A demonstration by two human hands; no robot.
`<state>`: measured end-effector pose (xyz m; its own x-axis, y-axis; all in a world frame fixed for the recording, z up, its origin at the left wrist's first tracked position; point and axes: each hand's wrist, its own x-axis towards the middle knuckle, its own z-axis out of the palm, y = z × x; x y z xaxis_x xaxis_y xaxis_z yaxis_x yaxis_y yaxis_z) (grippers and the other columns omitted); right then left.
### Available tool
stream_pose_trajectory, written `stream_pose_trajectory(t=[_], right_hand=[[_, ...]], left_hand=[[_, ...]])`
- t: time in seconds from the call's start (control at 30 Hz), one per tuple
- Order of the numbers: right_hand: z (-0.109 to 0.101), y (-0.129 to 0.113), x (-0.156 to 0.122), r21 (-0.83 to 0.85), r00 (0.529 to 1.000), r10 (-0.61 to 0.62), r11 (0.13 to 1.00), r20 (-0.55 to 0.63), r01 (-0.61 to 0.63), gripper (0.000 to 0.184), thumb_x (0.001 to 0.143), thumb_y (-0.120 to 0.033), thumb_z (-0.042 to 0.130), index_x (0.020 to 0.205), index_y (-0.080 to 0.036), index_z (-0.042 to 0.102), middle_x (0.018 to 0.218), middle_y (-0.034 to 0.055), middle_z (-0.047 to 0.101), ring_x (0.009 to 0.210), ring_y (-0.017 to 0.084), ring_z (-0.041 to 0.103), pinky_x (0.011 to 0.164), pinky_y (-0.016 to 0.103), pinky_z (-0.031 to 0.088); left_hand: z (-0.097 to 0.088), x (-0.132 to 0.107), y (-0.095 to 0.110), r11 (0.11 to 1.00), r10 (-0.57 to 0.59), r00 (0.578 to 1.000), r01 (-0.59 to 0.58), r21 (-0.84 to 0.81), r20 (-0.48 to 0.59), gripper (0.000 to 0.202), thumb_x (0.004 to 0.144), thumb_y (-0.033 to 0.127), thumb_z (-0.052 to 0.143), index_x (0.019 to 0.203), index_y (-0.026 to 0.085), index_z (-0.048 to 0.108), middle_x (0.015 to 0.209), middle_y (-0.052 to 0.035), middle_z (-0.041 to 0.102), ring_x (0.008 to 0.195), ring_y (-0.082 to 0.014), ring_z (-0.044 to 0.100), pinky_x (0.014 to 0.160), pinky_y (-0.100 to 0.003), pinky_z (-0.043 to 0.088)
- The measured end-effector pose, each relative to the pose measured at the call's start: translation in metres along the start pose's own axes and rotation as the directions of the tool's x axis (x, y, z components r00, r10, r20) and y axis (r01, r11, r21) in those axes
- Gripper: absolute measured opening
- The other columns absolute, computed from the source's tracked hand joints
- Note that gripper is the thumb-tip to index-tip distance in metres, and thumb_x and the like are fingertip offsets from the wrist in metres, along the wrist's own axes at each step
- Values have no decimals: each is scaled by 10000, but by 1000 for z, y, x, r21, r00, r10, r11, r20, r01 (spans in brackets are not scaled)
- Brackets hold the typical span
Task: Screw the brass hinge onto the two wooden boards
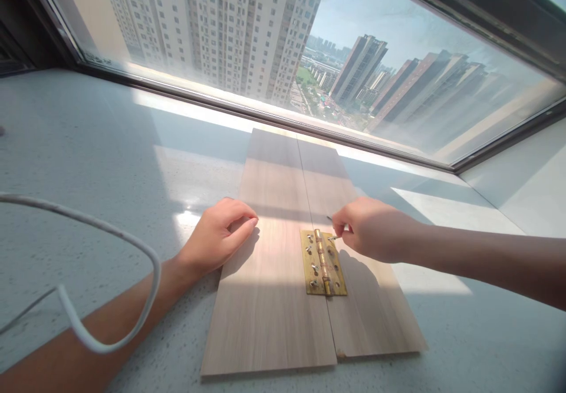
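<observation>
Two light wood-grain boards lie side by side, a left board [269,304] and a right board [375,316], with a narrow seam between them. A brass hinge [325,263] straddles this seam. In its left leaf, several silver screws [315,268] stand up from the holes. My right hand [374,228] pinches a small screw [332,238] at the top hole of the right leaf; a thin dark tip also pokes out past its fingers. Over the left board's edge rests my left hand [223,231], fingers curled and thumb pressed to them. Whatever it may hold is hidden.
A white cable [152,263] loops in front of my left forearm. The boards lie on a speckled pale sill [88,163], patched with sunlight. Behind them runs a dark window frame [274,119], with tall buildings outside. A white wall [526,175] rises at the right.
</observation>
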<state>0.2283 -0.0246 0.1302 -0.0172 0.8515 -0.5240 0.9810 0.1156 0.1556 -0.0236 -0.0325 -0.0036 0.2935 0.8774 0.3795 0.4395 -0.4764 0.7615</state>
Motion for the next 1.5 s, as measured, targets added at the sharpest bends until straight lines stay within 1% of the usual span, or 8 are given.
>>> stream_pose_trajectory(t=[0.33,0.47,0.57,0.73,0.87,0.97,1.3,1.5], right_hand=[[-6,2,12,251,945,275,916,175,-313,99,769,-157,534,695,-173,598,605,22,589,411,77,353,413,256,263],[-11,2,11,193,979,148,966,140,-173,43,708,-156,614,675,-182,625,690,45,648,543,133,497,481,270,340],[-11,7,6,17,995,-80,997,62,79,116,700,-103,622,743,-191,685,800,54,664,679,175,548,564,290,361],[-7,24,-3,-438,822,-529,700,211,564,222,810,-21,523,773,-162,691,812,72,642,768,190,542,587,298,317],[-4,39,-5,-618,639,-746,416,188,667,247,835,17,494,810,-166,659,746,51,591,688,179,481,566,312,274],[-1,50,-3,-678,562,-824,371,75,634,239,864,-7,484,852,-179,648,716,35,564,631,172,438,552,314,244],[-1,52,-1,-728,558,-826,334,80,599,227,798,13,532,695,-189,544,675,27,524,560,148,392,507,306,175],[5,47,-4,-754,631,-774,390,42,528,220,770,17,529,686,-185,554,595,14,509,462,114,310,494,298,118]], left_hand=[[1,1,2,1000,-7,1000,7,-2,9,163,900,224,540,809,197,673,820,-30,700,835,-198,592,765,-362,448],[0,1,2,1000,-15,1000,15,-6,12,162,900,224,540,810,199,672,825,-32,703,839,-199,599,764,-361,454],[0,1,2,1000,-3,1000,3,-1,9,156,896,219,545,812,200,676,825,-31,706,838,-197,607,771,-361,457],[-1,0,2,1000,-7,1000,7,4,7,154,892,214,551,809,200,680,822,-28,711,828,-195,610,760,-353,456],[-1,0,3,1000,-14,1000,14,-4,12,156,890,211,556,799,195,681,816,-25,710,824,-192,607,758,-349,455],[-1,1,4,1000,-22,1000,23,-8,12,161,893,218,556,796,194,682,814,-25,710,823,-192,606,751,-347,454],[-1,2,3,1000,-7,1000,7,0,6,163,889,215,556,793,198,686,813,-27,716,817,-192,613,748,-341,462],[-1,1,4,1000,8,1000,-8,12,-2,168,890,218,547,794,200,684,811,-29,716,816,-193,616,744,-340,465]])
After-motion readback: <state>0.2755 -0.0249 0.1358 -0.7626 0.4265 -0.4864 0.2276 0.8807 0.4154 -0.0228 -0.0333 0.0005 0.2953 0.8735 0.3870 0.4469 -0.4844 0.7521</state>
